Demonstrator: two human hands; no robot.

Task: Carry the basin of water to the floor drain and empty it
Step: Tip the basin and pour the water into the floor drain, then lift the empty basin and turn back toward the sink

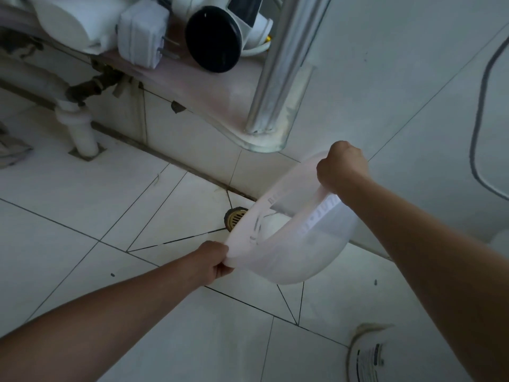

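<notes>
A translucent white plastic basin (300, 249) hangs tilted steeply on its side above the tiled floor, its open mouth facing left and down. My left hand (213, 259) grips the lower rim. My right hand (341, 168) is closed on the upper rim. A round brass floor drain (234, 217) sits in the floor right under the basin's lowered edge, partly covered by the rim. I cannot make out water in the basin or a stream leaving it.
A raised step (209, 86) at the back carries white appliances, a black disc (213, 38) and a metal post (278, 67). A white drain pipe (80, 130) stands at left. A grey cable (479, 111) runs down the right wall. A slipper (367, 354) lies at bottom right.
</notes>
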